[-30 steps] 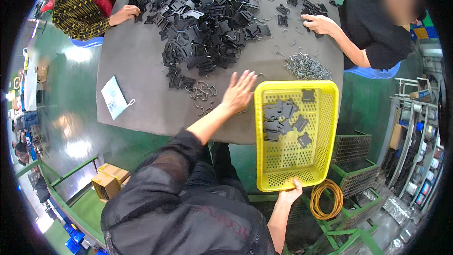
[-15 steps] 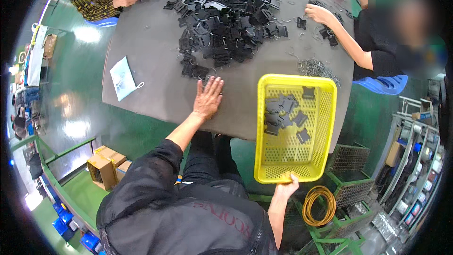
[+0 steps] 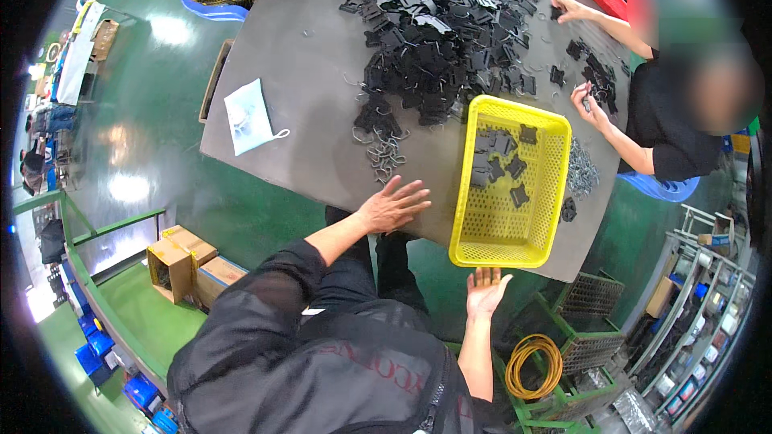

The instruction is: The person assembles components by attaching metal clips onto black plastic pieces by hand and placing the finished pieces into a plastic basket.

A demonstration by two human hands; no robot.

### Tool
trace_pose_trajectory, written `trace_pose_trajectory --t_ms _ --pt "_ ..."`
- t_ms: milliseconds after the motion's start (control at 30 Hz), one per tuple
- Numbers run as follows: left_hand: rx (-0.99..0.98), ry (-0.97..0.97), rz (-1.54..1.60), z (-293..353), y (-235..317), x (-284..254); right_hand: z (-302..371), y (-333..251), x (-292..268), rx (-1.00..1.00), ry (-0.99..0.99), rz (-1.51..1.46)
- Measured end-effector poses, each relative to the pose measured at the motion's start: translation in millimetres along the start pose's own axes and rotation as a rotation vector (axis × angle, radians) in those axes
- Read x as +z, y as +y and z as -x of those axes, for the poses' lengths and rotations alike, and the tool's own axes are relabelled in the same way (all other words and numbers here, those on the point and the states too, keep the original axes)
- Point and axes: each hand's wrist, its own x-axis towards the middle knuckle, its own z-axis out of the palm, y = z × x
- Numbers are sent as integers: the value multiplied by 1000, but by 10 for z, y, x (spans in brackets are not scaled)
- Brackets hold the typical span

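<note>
Grey flat-topped table (image 3: 314, 116) bore heaped black plastic pieces (image 3: 434, 56) at twelve o'clock; yellow perforated plastic basket (image 3: 500, 254), holding several similar pieces, stood at three o'clock; left hand (image 3: 394, 207) was splayed near silvery curved metal hooks (image 3: 386, 158); right hand (image 3: 486, 296) was unclenched at basket's six o'clock edge, contact unclear
</note>
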Motion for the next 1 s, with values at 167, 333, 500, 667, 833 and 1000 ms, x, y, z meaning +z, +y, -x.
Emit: trace_pose_trajectory --t_ms 167,333,500,667,833,1000 --pt "-62 -42 -73 7 -734 -210 383 641 257 147 -93 669" --pt "-5 9 -185 598 -1718 -483 -276 1272 1898 -601 -396 1145" --pt "-45 28 -224 675 -2335 -921 -584 1510 3364 -924 -33 1680" --pt "-214 225 153 -114 -2255 -1135 -708 1693 3893 -1091 -131 1593" --pt "-232 -55 114 -488 -2413 -977 -856 1582 3949 -1197 -188 1632" --pt "-448 263 428 -344 -2588 -1408 -617 1294 3862 -589 -385 763"
